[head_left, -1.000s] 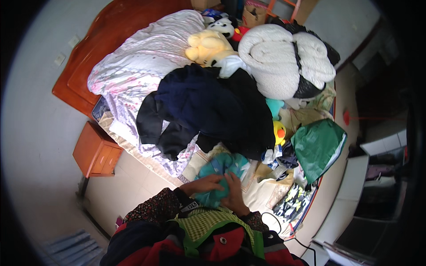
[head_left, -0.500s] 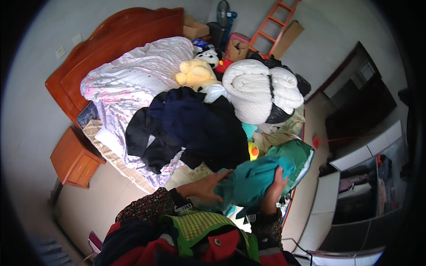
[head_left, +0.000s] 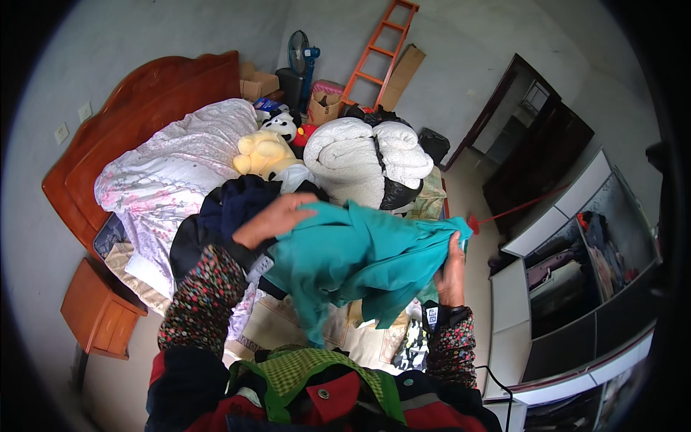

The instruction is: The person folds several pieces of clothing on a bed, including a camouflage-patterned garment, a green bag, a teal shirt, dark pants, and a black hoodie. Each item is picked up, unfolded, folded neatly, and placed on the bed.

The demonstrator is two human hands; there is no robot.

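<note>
A teal garment [head_left: 360,248] is stretched between my two hands over the near part of the bed, its lower folds hanging loose. My left hand [head_left: 277,219] pinches its upper left part, with the fingertips partly lost in the cloth. At the other end, my right hand [head_left: 452,277] grips the edge, thumb upward. Behind my left hand lies a heap of dark navy and black clothes [head_left: 216,216], partly hidden by my arm and the teal cloth. A black, white and yellow patterned cloth [head_left: 412,349] sits beneath, near my right wrist.
A rolled white quilt [head_left: 345,162], a yellow plush toy [head_left: 263,153] and a panda plush [head_left: 279,127] rest on the bed. A wooden nightstand [head_left: 101,309] stands left, an open wardrobe [head_left: 511,324] right. An orange ladder [head_left: 374,54] and a fan [head_left: 299,54] are at the back.
The teal garment, bunched by my right hand before, is now lifted and spread out. My left hand has risen and taken hold of it. The view has shifted to the right.
</note>
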